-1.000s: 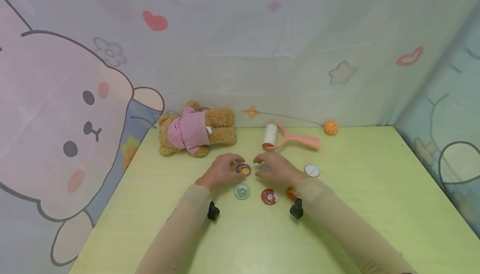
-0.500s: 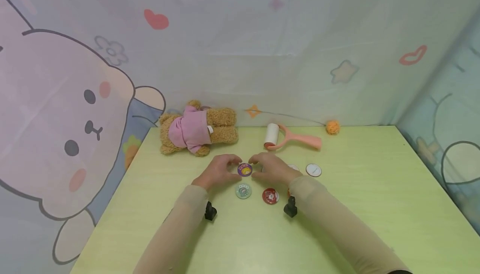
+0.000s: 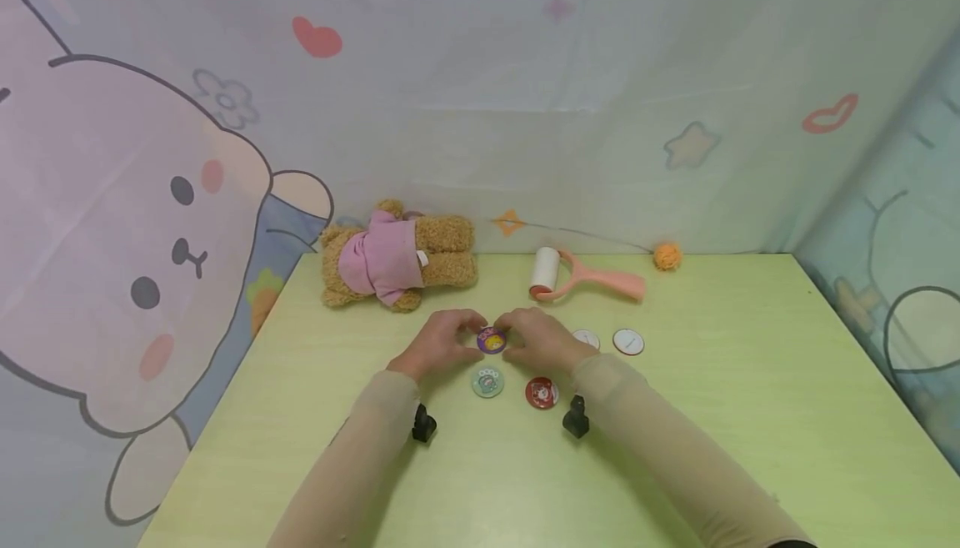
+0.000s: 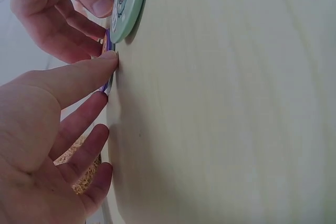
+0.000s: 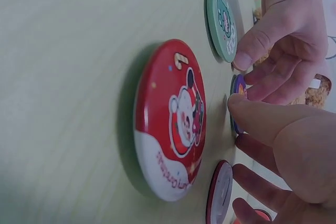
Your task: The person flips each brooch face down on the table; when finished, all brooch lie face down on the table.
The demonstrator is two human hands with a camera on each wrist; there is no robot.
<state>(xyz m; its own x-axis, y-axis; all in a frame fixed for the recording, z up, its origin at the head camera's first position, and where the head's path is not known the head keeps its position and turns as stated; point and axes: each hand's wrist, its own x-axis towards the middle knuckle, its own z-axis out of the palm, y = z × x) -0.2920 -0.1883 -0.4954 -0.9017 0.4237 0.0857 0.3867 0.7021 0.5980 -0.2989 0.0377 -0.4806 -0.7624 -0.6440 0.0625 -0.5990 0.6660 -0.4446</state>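
A round purple badge [image 3: 492, 340] with a yellow figure lies on the table between the two hands. My left hand [image 3: 441, 344] has thumb and index finger at its left side, pinching its edge; the other fingers are spread in the left wrist view. From the right, my right hand [image 3: 546, 341] holds the opposite edge between thumb and index finger. Just nearer lie a green badge [image 3: 487, 382] and a red badge [image 5: 173, 121] with a cartoon figure. Beside the right hand are two white-faced badges, one [image 3: 587, 339] close by and another [image 3: 628, 342] farther right.
A teddy bear [image 3: 393, 256] in a pink top lies at the back left. Behind the hands is a lint roller [image 3: 585, 277] with a pink handle. An orange ball [image 3: 667, 256] sits at the back edge, against the printed curtain [image 3: 600, 114].
My right hand has moved left to the purple badge, uncovering a white-faced badge. The orange-red badge near the right wrist is now covered by the arm. The left hand stays nearly still.
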